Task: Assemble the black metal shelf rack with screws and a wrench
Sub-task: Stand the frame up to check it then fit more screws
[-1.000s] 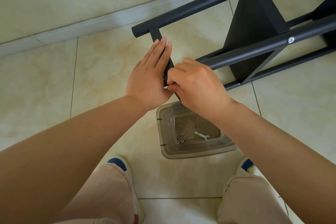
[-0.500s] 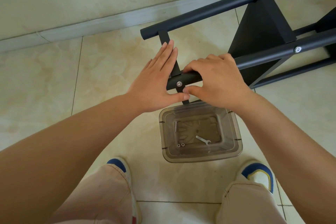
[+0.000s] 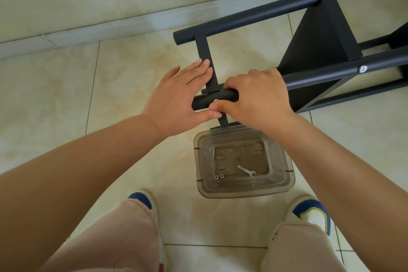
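Note:
The black metal shelf rack [image 3: 318,35] lies on its side on the tiled floor. Its near tube [image 3: 217,98] ends between my hands, joined to a flat black crossbar [image 3: 206,62]. My right hand [image 3: 258,97] curls over that tube, and its thumb and forefinger pinch a silver screw [image 3: 215,101] set in the tube's side. My left hand [image 3: 178,97] lies with straight fingers against the crossbar, thumb under the tube's end. A small silver wrench [image 3: 246,170] rests in the clear plastic bin [image 3: 284,185].
The bin also holds a long screw [image 3: 213,153] and two nuts [image 3: 219,176]. A second screw head [image 3: 362,69] shows on the tube farther right. My shoes [image 3: 142,199] flank the bin. The wall's skirting [image 3: 110,26] runs behind the rack.
The tube's end has come out from under my right hand, which slid right along it and now pinches the screw. My left hand stays flat on the crossbar.

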